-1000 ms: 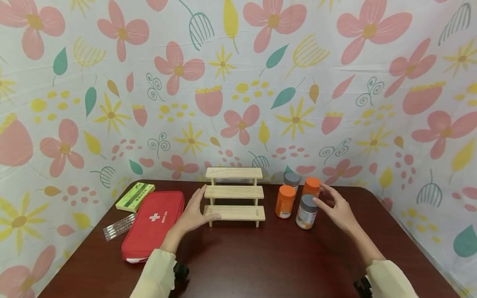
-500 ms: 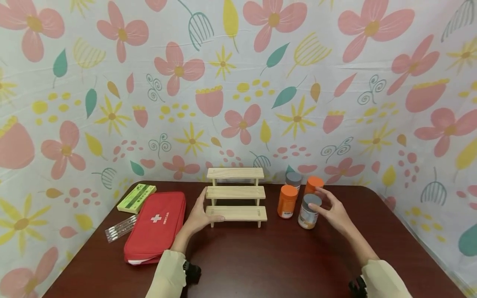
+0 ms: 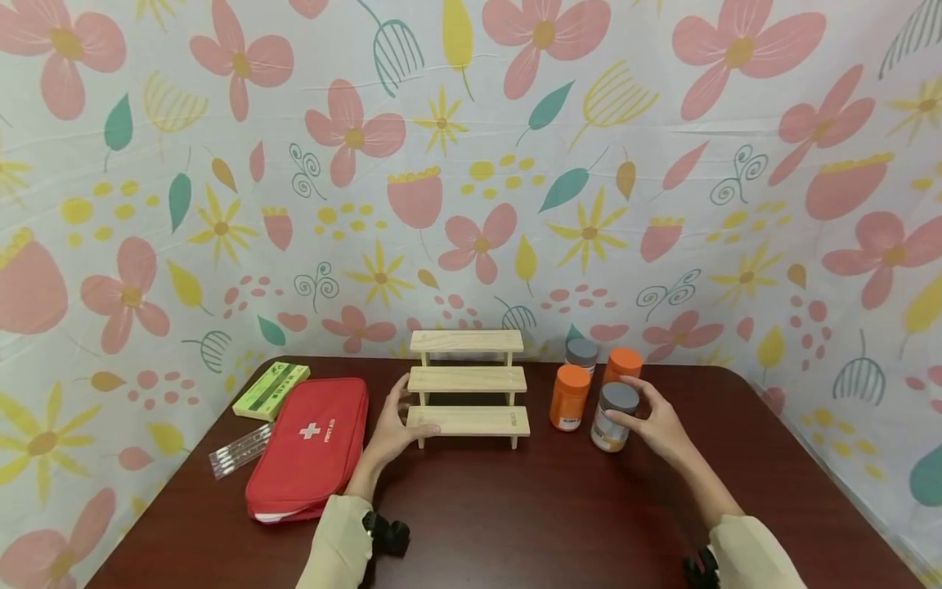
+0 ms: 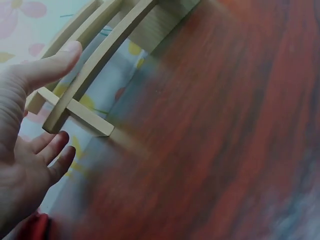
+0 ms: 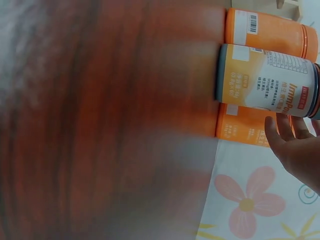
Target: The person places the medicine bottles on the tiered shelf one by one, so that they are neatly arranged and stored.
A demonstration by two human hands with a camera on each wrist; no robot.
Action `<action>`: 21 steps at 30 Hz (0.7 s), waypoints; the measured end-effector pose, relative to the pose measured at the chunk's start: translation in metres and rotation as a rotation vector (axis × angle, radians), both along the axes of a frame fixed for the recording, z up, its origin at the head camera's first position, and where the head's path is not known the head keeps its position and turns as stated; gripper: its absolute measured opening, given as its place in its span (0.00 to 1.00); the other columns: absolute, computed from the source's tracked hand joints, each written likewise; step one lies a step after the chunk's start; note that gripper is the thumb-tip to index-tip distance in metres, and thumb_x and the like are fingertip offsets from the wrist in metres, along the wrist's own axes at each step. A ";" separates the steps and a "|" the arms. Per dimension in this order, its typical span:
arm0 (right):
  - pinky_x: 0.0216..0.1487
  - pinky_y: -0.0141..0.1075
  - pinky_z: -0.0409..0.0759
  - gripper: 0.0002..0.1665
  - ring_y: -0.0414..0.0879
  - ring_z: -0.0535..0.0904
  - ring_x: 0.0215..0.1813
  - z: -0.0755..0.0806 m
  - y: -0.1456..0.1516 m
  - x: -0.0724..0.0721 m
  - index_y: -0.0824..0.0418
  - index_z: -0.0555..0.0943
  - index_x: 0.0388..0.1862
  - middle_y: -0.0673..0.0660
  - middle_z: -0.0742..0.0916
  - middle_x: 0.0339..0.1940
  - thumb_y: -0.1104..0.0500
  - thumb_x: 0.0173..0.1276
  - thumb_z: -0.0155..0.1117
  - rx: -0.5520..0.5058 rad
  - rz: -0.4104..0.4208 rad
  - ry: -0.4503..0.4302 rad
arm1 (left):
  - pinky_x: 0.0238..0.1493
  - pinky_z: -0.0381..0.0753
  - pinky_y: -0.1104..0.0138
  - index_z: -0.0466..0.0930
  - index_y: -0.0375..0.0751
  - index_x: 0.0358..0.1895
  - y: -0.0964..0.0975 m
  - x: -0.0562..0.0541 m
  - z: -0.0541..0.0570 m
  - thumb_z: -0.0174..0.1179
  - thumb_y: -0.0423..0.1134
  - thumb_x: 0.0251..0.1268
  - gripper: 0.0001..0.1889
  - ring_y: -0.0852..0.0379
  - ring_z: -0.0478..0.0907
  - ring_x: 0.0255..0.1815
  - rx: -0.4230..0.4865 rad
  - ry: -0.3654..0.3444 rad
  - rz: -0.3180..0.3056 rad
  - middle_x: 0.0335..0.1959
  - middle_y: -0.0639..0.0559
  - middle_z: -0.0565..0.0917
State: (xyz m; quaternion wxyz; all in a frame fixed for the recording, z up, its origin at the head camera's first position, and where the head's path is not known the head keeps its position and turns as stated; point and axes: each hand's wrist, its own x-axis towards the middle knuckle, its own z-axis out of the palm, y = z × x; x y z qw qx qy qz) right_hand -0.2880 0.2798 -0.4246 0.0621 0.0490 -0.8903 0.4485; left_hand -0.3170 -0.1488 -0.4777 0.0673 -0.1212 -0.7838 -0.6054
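Observation:
A three-tier wooden step rack (image 3: pixel 468 420) stands at the table's middle back. My left hand (image 3: pixel 388 429) holds its left end, the thumb over the lowest step; in the left wrist view the lower fingers (image 4: pixel 62 162) bend loosely beside the frame. To the right, my right hand (image 3: pixel 657 421) grips a white supplement bottle with a grey cap (image 3: pixel 614 417), thumb in front and fingers behind; the bottle stands upright. In the right wrist view its label (image 5: pixel 270 82) faces the camera. Behind it are an orange bottle (image 3: pixel 570 398), another orange bottle (image 3: pixel 624 361) and a second grey-capped bottle (image 3: pixel 581 353).
Left of the rack lies a red first-aid pouch (image 3: pixel 309 450). Beside it are a yellow-green box (image 3: pixel 271 390) and a clear pack of cotton swabs (image 3: pixel 240 450). A floral cloth (image 3: pixel 471 164) hangs behind the dark wooden table (image 3: pixel 515 515).
My right hand has closed in on the front grey-capped bottle, its fingers moving from the orange bottle behind to that bottle's cap. The left hand keeps its place at the rack.

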 end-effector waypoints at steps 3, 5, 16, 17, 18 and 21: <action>0.40 0.34 0.76 0.46 0.38 0.71 0.42 -0.002 0.000 0.000 0.60 0.58 0.76 0.66 0.71 0.66 0.48 0.66 0.67 -0.026 0.002 -0.008 | 0.53 0.73 0.56 0.46 0.50 0.79 0.001 0.000 -0.006 0.75 0.31 0.47 0.57 0.37 0.66 0.64 0.046 -0.001 -0.020 0.68 0.34 0.62; 0.41 0.35 0.77 0.46 0.35 0.72 0.41 -0.002 0.001 0.000 0.60 0.57 0.76 0.66 0.72 0.65 0.48 0.66 0.67 -0.049 0.007 -0.015 | 0.55 0.72 0.55 0.45 0.54 0.79 0.002 0.001 -0.009 0.75 0.31 0.47 0.58 0.36 0.64 0.66 0.072 -0.004 -0.026 0.70 0.36 0.61; 0.50 0.39 0.78 0.45 0.34 0.73 0.51 -0.005 -0.001 -0.004 0.61 0.56 0.76 0.67 0.70 0.69 0.48 0.68 0.65 -0.048 0.017 -0.030 | 0.25 0.78 0.66 0.42 0.54 0.80 0.001 -0.001 -0.014 0.73 0.27 0.49 0.59 0.54 0.75 0.45 0.135 -0.010 -0.063 0.71 0.36 0.65; 0.51 0.40 0.78 0.45 0.39 0.74 0.54 -0.005 -0.001 -0.004 0.61 0.56 0.76 0.68 0.70 0.69 0.48 0.68 0.65 -0.049 0.017 -0.028 | 0.23 0.77 0.65 0.42 0.53 0.80 0.001 -0.001 -0.014 0.73 0.26 0.49 0.59 0.56 0.75 0.41 0.146 -0.016 -0.066 0.72 0.35 0.65; 0.51 0.41 0.78 0.45 0.45 0.75 0.56 -0.004 -0.002 -0.004 0.61 0.57 0.76 0.68 0.70 0.69 0.48 0.68 0.65 -0.048 0.016 -0.026 | 0.23 0.77 0.65 0.41 0.52 0.80 0.001 -0.001 -0.015 0.72 0.24 0.49 0.59 0.57 0.75 0.38 0.156 -0.018 -0.069 0.72 0.34 0.64; 0.51 0.42 0.78 0.44 0.57 0.73 0.61 -0.004 -0.002 -0.002 0.62 0.57 0.76 0.68 0.70 0.68 0.47 0.68 0.65 -0.047 0.010 -0.021 | 0.23 0.77 0.65 0.41 0.49 0.80 0.001 -0.002 -0.016 0.71 0.22 0.49 0.59 0.57 0.75 0.34 0.179 -0.029 -0.082 0.73 0.32 0.62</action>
